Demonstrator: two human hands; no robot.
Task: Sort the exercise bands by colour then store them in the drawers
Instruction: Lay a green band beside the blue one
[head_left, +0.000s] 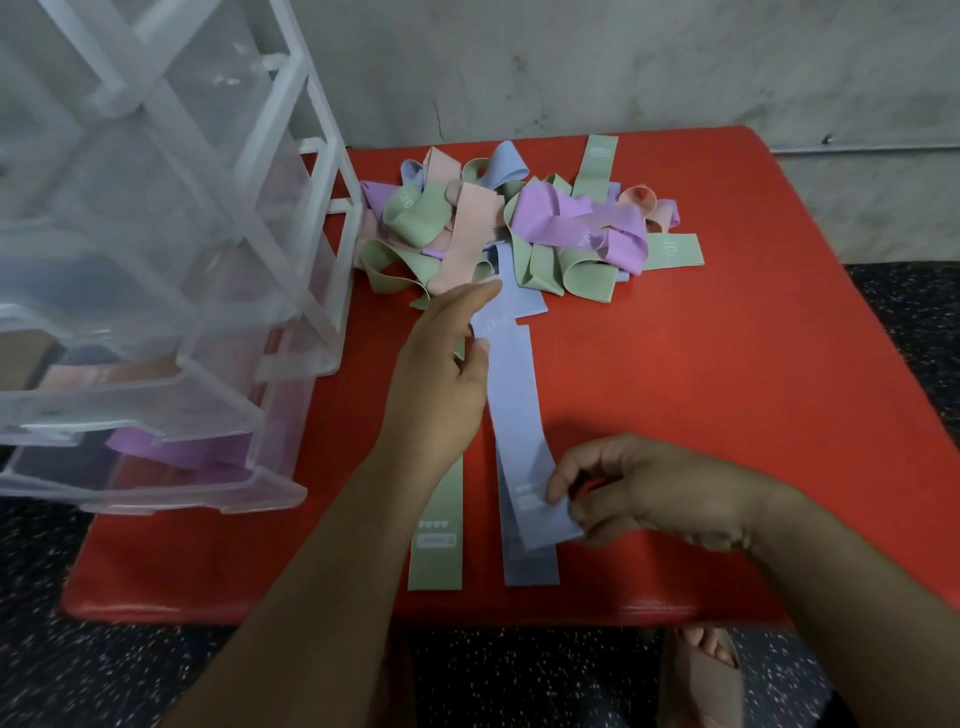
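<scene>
A heap of exercise bands (524, 228) in green, pink, purple and blue lies at the back of the red table (727, 364). A long blue band (514, 405) stretches flat from the heap toward me. My left hand (441, 374) pinches its far part between thumb and fingers. My right hand (639, 493) pinches its near end. A second blue band (530, 566) lies under it, and a flat green band (436, 551) lies to the left, partly hidden by my left arm.
A clear plastic drawer unit (171, 291) stands on the table's left side with its lower drawers pulled out; a purple band (176, 449) lies in the bottom drawer and pink ones in the drawer above. A grey wall runs behind. Speckled dark floor surrounds the table.
</scene>
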